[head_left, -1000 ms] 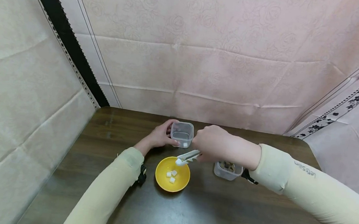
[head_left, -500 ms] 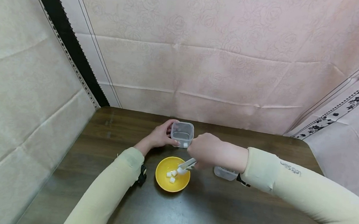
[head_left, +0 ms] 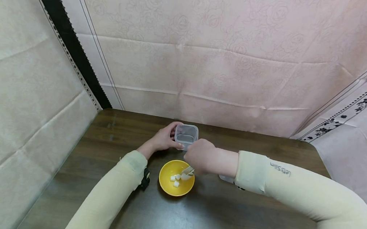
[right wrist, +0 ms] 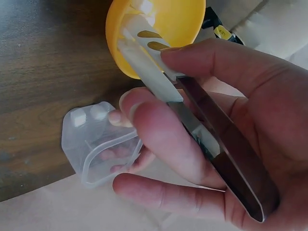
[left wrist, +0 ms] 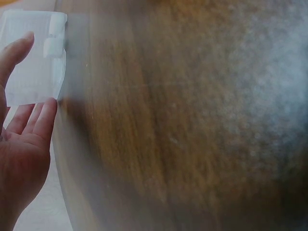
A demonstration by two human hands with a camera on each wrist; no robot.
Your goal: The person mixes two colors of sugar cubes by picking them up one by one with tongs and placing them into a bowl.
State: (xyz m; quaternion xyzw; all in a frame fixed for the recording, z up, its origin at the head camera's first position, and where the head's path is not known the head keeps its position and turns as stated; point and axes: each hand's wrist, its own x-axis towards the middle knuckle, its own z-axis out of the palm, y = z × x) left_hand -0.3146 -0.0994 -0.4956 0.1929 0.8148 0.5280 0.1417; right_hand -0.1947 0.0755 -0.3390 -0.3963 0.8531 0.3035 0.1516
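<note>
My left hand [head_left: 162, 138] holds a clear plastic container [head_left: 186, 130] by its side, thumb at the near side and fingers at the far side. White cubes [right wrist: 78, 116] show at the container's bottom in the right wrist view. My right hand [head_left: 201, 155] grips metal tongs [right wrist: 154, 77] with white slotted tips, thumb on one arm and fingers on the other. Those tips reach into a yellow bowl [head_left: 163, 184], where several white cubes [head_left: 176, 183] lie. Whether a cube sits between the tips cannot be made out.
A second clear container [head_left: 226, 178] stands right of the bowl, mostly hidden under my right forearm. Everything stands on a dark wooden table [head_left: 122, 211], with a pale patterned cloth [head_left: 187, 71] hanging behind its far edge.
My right hand has moved left and slightly down, bringing the tongs' tips lower into the yellow bowl. My right forearm now covers most of the second container. The left hand has stayed still.
</note>
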